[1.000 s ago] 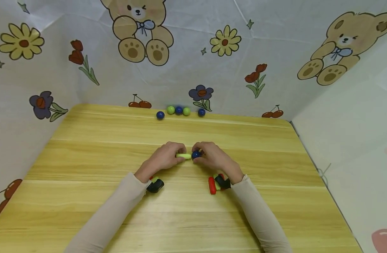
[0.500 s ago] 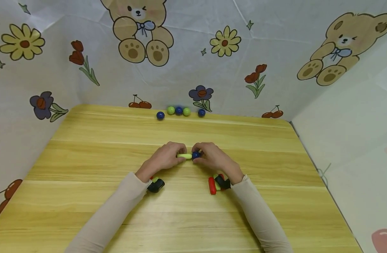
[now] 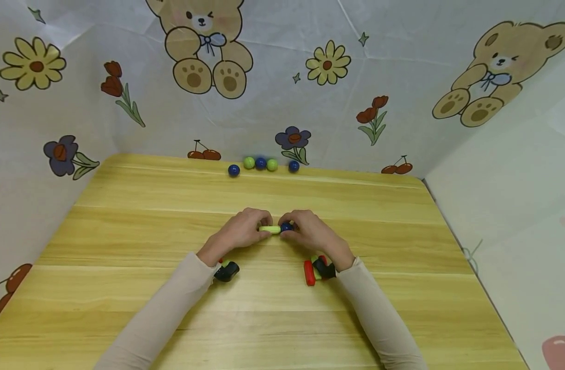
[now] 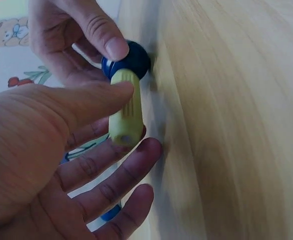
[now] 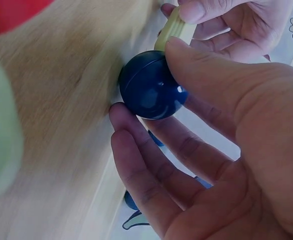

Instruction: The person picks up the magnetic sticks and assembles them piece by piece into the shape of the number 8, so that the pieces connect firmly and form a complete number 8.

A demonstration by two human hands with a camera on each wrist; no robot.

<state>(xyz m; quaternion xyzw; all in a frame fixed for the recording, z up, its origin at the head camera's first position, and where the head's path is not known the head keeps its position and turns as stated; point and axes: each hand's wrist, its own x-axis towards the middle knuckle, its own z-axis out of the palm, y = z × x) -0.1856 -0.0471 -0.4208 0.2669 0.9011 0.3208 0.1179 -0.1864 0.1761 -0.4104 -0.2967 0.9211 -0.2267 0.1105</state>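
Observation:
Near the middle of the wooden table, the left hand [image 3: 246,227] pinches a yellow-green toy rod [image 4: 126,112] between thumb and fingers. Grooves run along the rod, and its near end shows a small round mark. The right hand [image 3: 311,231] holds a glossy dark blue ball [image 5: 149,86] between its thumb and fingers. End of rod and ball touch, in line with each other, between the two hands. In the left wrist view the right thumb lies over the ball's upper side.
Beside the right wrist lies a red rod [image 3: 309,273] with green and red pieces partly hidden. Black objects sit at both wrists. Along the table's back edge are several balls, including a blue ball [image 3: 233,170] and a green ball [image 3: 249,162]. A printed cloth rises behind.
One second ago a narrow gap lay between rod and ball. The rod has shifted slightly right and its end now meets the ball. Both hands keep their hold.

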